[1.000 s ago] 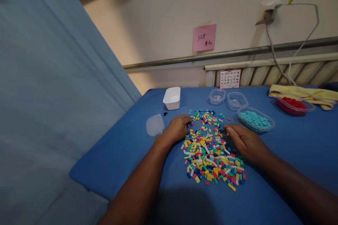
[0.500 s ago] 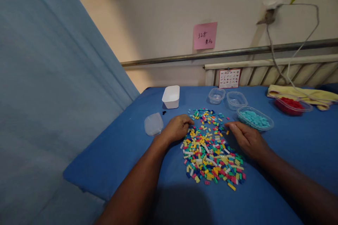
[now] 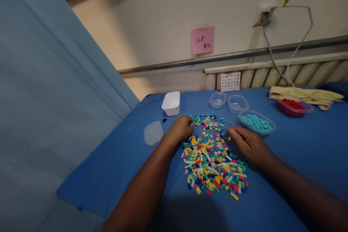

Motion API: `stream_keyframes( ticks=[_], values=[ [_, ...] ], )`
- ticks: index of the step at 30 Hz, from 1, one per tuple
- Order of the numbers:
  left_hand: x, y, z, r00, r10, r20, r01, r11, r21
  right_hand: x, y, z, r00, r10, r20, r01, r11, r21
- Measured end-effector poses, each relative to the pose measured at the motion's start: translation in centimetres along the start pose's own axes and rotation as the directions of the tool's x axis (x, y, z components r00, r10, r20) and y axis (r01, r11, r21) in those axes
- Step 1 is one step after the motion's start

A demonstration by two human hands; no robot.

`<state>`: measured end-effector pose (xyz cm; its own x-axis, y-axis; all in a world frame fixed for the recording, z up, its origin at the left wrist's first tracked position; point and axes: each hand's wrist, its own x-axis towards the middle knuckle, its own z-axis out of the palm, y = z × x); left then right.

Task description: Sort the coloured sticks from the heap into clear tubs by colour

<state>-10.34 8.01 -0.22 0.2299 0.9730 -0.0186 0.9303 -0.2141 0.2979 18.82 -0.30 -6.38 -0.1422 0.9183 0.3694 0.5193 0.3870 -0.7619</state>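
A loose heap of tiny plastic building bricks (image 3: pixel 209 163) in many colours spreads over the blue table, thinning toward its far end. My left hand (image 3: pixel 181 127) rests at the far left edge of the heap, fingers curled down beside some blue bricks; its fingertips are hidden. On the other side, my right hand (image 3: pixel 248 143) is closed, thumb and forefinger pressed together near a few stray bricks. Anything pinched there is too small to make out. A single orange-yellow brick (image 3: pixel 230 138) lies just under its fingertips.
Behind the heap stand a white tub (image 3: pixel 172 104) and two clear tubs, one (image 3: pixel 238 105) nearer the right. Turquoise bricks fill a clear container (image 3: pixel 257 122), red ones another (image 3: pixel 295 107). A translucent lid (image 3: pixel 153 133), small black pieces (image 3: pixel 164 120) and a yellow cloth (image 3: pixel 307 96) lie around.
The view has shifted slightly, moving the scene left. My left hand's fingers have drawn up a little toward the far edge of the heap. The right hand has stayed almost where it was.
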Motion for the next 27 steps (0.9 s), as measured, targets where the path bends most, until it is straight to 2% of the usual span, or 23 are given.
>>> stream_keyframes(
  ticks=[5, 12, 17, 21, 27],
  values=[
    [-0.3, -1.2, -0.4, 0.999, 0.050, 0.011, -0.050, 0.998, -0.036, 0.0, 0.3, 0.2, 1.000, -0.025, 0.006, 0.025, 1.000, 0.007],
    [-0.1, -1.3, -0.2, 0.975, 0.223, -0.001, -0.223, 0.975, 0.022, 0.4, -0.1, 0.3, 0.997, -0.073, -0.001, 0.073, 0.997, 0.019],
    [0.6, -0.8, -0.8, 0.978, 0.210, -0.006, -0.210, 0.977, 0.033, 1.1, -0.9, -0.1, 0.994, -0.110, 0.024, 0.110, 0.994, 0.009],
    [1.1, 1.7, -1.1, 0.979, 0.202, -0.026, -0.204, 0.970, -0.134, 1.4, -1.0, -0.2, 0.987, -0.154, 0.035, 0.155, 0.988, -0.024],
    [4.6, 9.1, 0.1, 0.912, 0.410, -0.011, -0.396, 0.872, -0.287, 1.5, -0.8, 0.1, 0.984, -0.176, 0.029, 0.176, 0.984, -0.017]
  ],
)
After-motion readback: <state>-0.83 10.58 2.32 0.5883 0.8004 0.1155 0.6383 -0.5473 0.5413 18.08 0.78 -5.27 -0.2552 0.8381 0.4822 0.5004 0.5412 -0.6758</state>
